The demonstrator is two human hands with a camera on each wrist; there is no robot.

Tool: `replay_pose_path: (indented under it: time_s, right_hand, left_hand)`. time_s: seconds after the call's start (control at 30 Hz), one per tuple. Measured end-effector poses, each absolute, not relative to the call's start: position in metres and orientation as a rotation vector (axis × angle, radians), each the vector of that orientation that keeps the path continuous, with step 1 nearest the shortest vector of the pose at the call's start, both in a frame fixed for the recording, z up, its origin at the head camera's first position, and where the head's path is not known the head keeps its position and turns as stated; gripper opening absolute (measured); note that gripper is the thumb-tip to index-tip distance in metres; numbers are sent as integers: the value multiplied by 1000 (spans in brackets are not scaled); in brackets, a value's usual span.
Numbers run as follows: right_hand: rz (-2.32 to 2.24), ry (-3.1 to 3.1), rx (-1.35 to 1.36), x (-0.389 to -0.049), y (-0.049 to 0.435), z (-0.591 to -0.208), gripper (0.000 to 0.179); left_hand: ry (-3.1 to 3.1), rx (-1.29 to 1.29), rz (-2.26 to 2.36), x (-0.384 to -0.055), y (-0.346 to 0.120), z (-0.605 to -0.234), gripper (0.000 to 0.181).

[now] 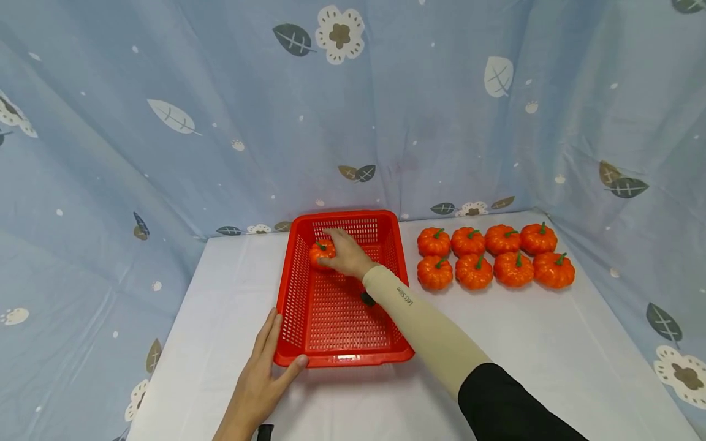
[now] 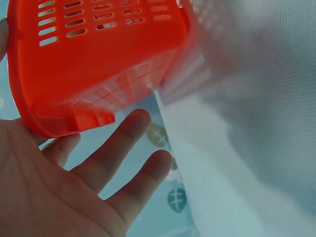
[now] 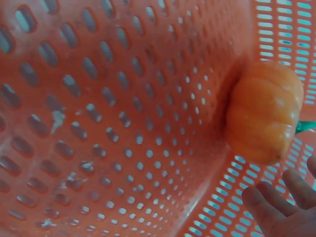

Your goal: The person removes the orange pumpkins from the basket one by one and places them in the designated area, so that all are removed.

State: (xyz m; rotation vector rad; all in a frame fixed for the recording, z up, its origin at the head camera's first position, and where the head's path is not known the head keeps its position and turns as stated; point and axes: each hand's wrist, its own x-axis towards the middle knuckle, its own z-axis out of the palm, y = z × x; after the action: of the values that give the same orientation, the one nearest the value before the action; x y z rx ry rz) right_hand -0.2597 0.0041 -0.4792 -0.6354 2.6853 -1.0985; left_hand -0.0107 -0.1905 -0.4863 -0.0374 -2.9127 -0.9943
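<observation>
A red plastic basket (image 1: 347,315) with slotted walls stands on the white table. Inside it, at the far left, sits an orange mini pumpkin (image 1: 320,252) with a green stem. My right hand (image 1: 347,252) reaches into the basket beside this pumpkin. From the right wrist, the spread fingers (image 3: 276,205) show a gap to the pumpkin (image 3: 266,113). My left hand (image 1: 265,373) lies at the basket's near left corner, fingers along the left side and thumb at the front rim. In the left wrist view its fingers (image 2: 118,148) are extended by the basket's outer wall (image 2: 98,64).
Right of the basket, several orange pumpkins (image 1: 469,242) stand in two rows on the table (image 1: 496,331). A blue curtain (image 1: 265,122) with leaf and flower prints hangs behind the table and along both sides.
</observation>
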Motion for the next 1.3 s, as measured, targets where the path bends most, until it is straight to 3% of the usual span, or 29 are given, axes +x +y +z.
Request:
replay_pose_path:
  time_s: [1.3]
  right_hand:
    - [-984, 2600, -669, -253, 1, -487, 77]
  left_hand:
    - [-2931, -10, -969, -10, -188, -484, 94]
